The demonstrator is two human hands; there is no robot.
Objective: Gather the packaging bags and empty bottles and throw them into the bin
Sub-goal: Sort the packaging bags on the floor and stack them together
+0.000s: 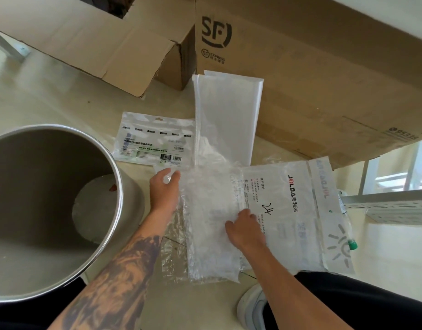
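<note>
Our left hand (164,186) pinches the far corner of a clear plastic bag (210,225) on the floor; our right hand (245,228) presses flat on it, gripping nothing. The steel bin (50,210) stands open just left of the pinch.

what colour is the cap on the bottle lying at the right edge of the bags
Green; the bottle cap shows in the head view, peeking past the printed bag.

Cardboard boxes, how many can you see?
2. An open box sits at the top left, behind the metal bin. A big printed box lies at the top right. More may sit out of view.
</note>
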